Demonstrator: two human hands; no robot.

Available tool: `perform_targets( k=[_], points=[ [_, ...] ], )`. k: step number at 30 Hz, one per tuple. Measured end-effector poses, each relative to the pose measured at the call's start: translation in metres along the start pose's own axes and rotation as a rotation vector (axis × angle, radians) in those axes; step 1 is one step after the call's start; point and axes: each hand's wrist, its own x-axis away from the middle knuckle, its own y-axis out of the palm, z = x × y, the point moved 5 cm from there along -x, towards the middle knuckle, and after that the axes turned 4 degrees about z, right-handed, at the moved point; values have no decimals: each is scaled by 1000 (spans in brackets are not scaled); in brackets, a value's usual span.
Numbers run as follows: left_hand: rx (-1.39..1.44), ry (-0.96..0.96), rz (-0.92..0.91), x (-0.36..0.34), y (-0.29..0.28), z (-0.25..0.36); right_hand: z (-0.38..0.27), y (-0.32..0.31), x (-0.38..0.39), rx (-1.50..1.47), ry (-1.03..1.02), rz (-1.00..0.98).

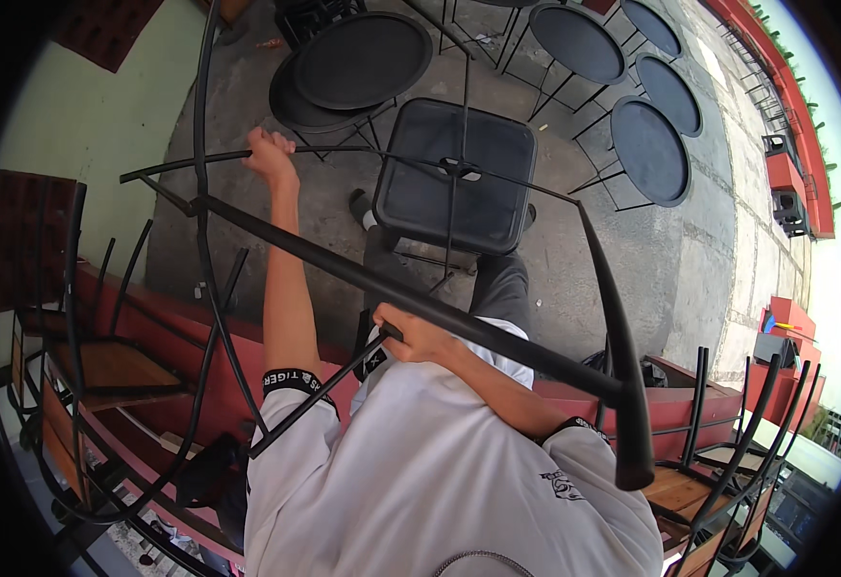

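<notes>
A large black metal tube frame (pixel 344 263) spans the space in front of my body, its bars running in several directions. My left hand (pixel 272 156), arm stretched forward, is closed around one of the frame's thin bars. Close to my chest, my right hand (pixel 419 337) is closed on a slanting black bar, which seems to belong to the same frame; the thick tube passes just beyond it. Past my knees stands a black square-topped stool (pixel 507 207) with a hole in its middle. Thin frame bars cross in front of its top.
Round black tray-topped tables (pixel 363 60) stand ahead, with more round tables (pixel 651 149) to the right. Chairs with wooden seats and black legs (pixel 118 365) are behind on the left, and similar chairs (pixel 694 490) on the right. A low red wall (pixel 675 433) runs behind me.
</notes>
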Motion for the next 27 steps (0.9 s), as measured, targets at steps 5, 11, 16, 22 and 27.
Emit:
perform_targets(
  k=[5,11,16,22,27],
  points=[
    [8,31,62,-2,-24,2,3,1,3,51,-57,13],
    [-89,135,162,-2,-27,8,29,-26,2,91,21,82],
    [-85,41,127,-4,-32,1,74,-61,17,180,74,136],
    [-240,115,-2,17,-25,19,120,-77,34,187,186,341],
    [-363,59,66,26,-13,33,118,-84,36,74,259,453]
  ],
)
